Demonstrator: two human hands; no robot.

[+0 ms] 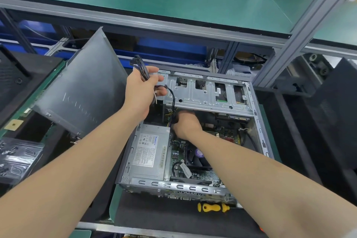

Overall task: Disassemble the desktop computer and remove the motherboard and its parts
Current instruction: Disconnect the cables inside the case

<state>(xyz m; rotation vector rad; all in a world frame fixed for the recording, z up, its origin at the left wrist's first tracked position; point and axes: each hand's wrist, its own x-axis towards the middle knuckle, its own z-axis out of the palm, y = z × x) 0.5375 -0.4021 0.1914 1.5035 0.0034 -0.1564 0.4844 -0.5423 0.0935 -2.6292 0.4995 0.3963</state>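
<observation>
Screwdriver [213, 207]: a stubby tool with a glossy yellow-and-black handle is lying on the dark mat against the case's near wall, well short of both sets of fingers.
Computer case [181, 186]: the open chassis of dull, stamped grey steel with slotted rims is lying on its side on the mat and surrounding the right fingers.
Motherboard [204, 175]: the green board, dotted with small capacitors, is sitting flat in the case floor. It is running under the right forearm, nearer than the right fingertips.
Cooler fan [197, 157]: a square black frame with a purple hub is sitting on the board just behind the right wrist.
Power supply [150, 152]: a brushed grey metal box with a white printed label is filling the case's left side, below the left fingers.
Right hand [186, 124]: it is reaching into the shadow under the drive cage by yellow and black wires. Its fingers are hidden, so I cannot tell what they are gripping.
Left hand [143, 89]: its fingers are curling round the cable bundle, with the thumb pressing on it.
Cable bundle [142, 65]: thin black sleeved wires are rising above the left fingers to a black plug and looping down into the case.
Drive cage [208, 92]: a perforated, shiny steel tray is spanning the case just beyond the right fingers.
Side panel [85, 87]: a flat, matte dark-grey sheet is leaning upright to the left of the left fingers.
</observation>
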